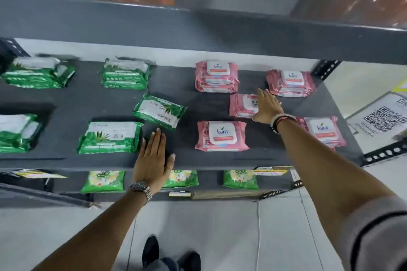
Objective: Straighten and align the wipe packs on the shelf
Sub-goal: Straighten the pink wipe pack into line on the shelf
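Observation:
On the dark grey shelf [189, 160] lie green wipe packs on the left and pink ones on the right. One green pack [159, 111] lies skewed between the stacks, apart from the squared front green stack [110, 137]. A pink pack [243, 105] sits turned around in the middle row, and my right hand [266, 106] lies flat on its right edge, fingers stretched toward the back. My left hand [153, 158] rests flat on the bare shelf front, just right of the green stack, holding nothing. Pink stacks stand at the back [217, 76], back right [290, 83], front [221, 136] and front right [322, 131].
More green stacks sit at the back [124, 75], back left [37, 73] and front left [15, 132]. A lower shelf holds green floral packets [103, 180]. An upper shelf beam [198, 28] overhangs. A QR-code sign [383, 116] is on the right. My shoes [171, 253] show on the floor.

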